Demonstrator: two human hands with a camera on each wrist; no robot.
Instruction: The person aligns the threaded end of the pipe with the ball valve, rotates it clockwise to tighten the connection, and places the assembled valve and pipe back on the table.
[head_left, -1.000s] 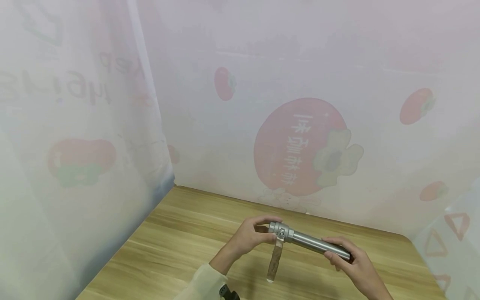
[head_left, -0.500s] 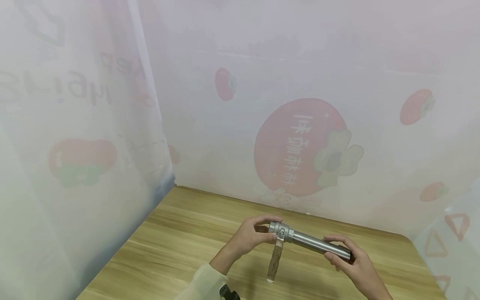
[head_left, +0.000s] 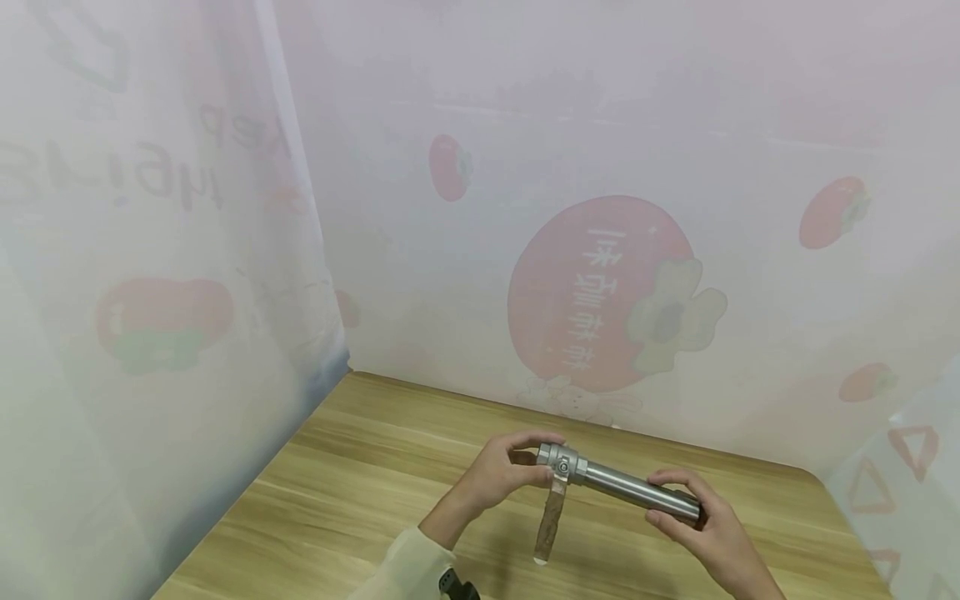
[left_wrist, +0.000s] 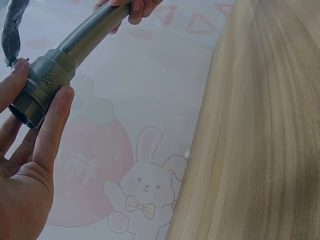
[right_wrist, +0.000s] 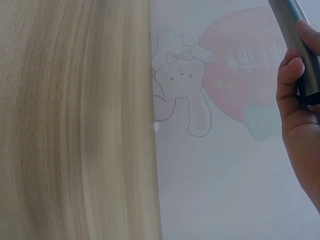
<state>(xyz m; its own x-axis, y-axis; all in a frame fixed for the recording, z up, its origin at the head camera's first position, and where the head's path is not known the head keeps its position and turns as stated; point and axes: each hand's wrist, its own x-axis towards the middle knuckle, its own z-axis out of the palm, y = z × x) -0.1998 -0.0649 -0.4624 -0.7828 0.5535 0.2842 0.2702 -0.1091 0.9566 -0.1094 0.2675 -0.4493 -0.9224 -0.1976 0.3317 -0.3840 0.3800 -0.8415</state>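
Observation:
A metal ball valve (head_left: 561,461) and a steel pipe (head_left: 626,486) form one straight piece, joined end to end over the table. From the valve hangs a lever handle (head_left: 550,525) in a brownish, worn-looking sleeve, pointing toward the person. My left hand (head_left: 489,477) pinches the valve body between thumb and fingers; raised lettering shows on the valve body (left_wrist: 49,76) in the left wrist view. At the pipe's other end my right hand (head_left: 722,537) grips it, thumb on the near side. The right wrist view shows the pipe's open end (right_wrist: 309,95) against the palm.
A wood-grain table (head_left: 360,450) lies beneath both hands. Pale curtains with printed persimmons (head_left: 600,292) hang behind it and along its sides. A black strap (head_left: 457,585) sits by the left sleeve (head_left: 408,567).
The right thumb has shifted slightly down and left off the pipe's upper surface. The left hand, valve and handle look the same.

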